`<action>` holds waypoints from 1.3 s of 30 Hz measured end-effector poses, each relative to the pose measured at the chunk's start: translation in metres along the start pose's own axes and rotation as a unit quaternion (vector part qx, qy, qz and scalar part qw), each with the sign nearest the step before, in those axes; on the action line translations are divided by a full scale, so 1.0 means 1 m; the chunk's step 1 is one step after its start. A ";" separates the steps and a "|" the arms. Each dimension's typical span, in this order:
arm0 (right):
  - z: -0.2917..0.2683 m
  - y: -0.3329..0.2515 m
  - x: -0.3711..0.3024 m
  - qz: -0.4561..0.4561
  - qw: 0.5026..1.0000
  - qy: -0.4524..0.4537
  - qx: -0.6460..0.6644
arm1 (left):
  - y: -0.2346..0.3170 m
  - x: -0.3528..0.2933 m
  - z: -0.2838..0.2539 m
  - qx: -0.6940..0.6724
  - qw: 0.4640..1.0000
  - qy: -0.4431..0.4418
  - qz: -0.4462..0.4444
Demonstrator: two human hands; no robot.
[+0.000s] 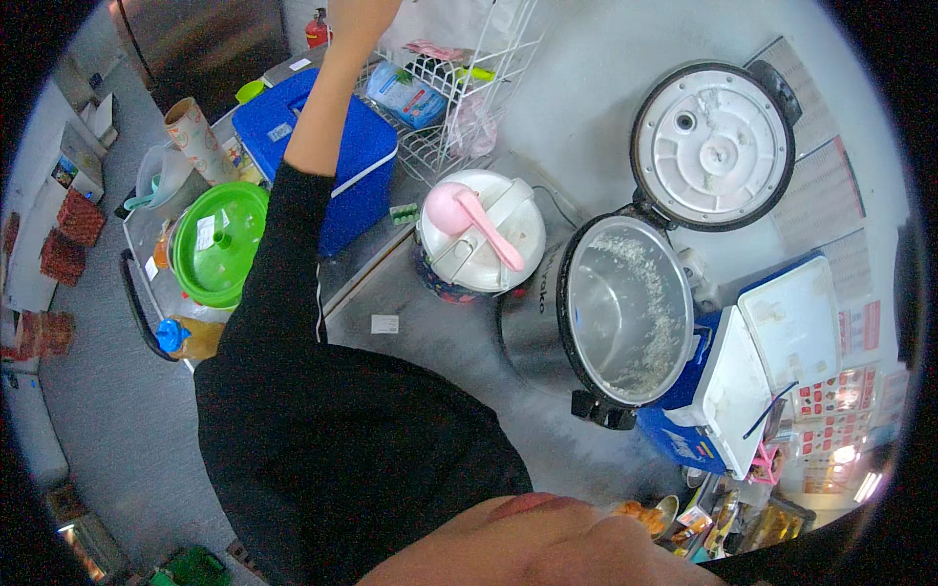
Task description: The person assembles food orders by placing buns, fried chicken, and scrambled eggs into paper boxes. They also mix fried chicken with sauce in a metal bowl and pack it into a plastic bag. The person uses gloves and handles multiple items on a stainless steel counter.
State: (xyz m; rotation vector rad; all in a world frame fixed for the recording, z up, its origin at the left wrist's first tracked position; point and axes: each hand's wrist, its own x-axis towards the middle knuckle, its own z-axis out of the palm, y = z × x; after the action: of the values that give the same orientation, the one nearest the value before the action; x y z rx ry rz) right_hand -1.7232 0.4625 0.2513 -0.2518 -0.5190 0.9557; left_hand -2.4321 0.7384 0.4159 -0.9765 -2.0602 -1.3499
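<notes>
My left arm, in a black sleeve, stretches up to the top edge. Only the wrist and part of my left hand (363, 14) show there; the fingers are cut off, so what they hold is hidden. Beside the wrist stands a white wire rack (430, 146) with a blue packet (405, 95) in it. Under the forearm lies a blue cool box (357, 146). My right hand is out of view. Further right, a large rice cooker (535, 332) stands with its lid (715, 146) swung up and rice stuck inside. A pink scoop (459, 210) rests on a white-lidded container (508, 256).
Left of my sleeve are a green lid (220, 259), a blue-capped bottle (200, 338) and a patterned roll (191, 137). Another blue cool box (674, 438), white lid open, stands beyond the cooker. A red fire extinguisher (317, 29) is at the back.
</notes>
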 end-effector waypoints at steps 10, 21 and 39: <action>-0.026 -0.045 -0.046 -0.021 0.999 0.027 0.004 | 0.029 -0.233 -0.118 -0.115 0.940 -0.192 0.259; -0.051 -0.100 -0.085 0.067 0.997 -0.045 -0.005 | -0.033 -0.644 -0.134 -0.120 0.691 -0.622 0.349; -0.067 -0.151 -0.107 0.066 0.998 -0.017 -0.007 | -0.077 -0.650 -0.093 -0.089 0.825 -0.518 0.207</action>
State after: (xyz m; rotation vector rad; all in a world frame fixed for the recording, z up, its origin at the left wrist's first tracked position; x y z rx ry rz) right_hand -1.6307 0.2911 0.2257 -0.2856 -0.5448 1.0861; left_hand -2.0842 0.4390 -0.0600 -2.4798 -2.1464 -0.8147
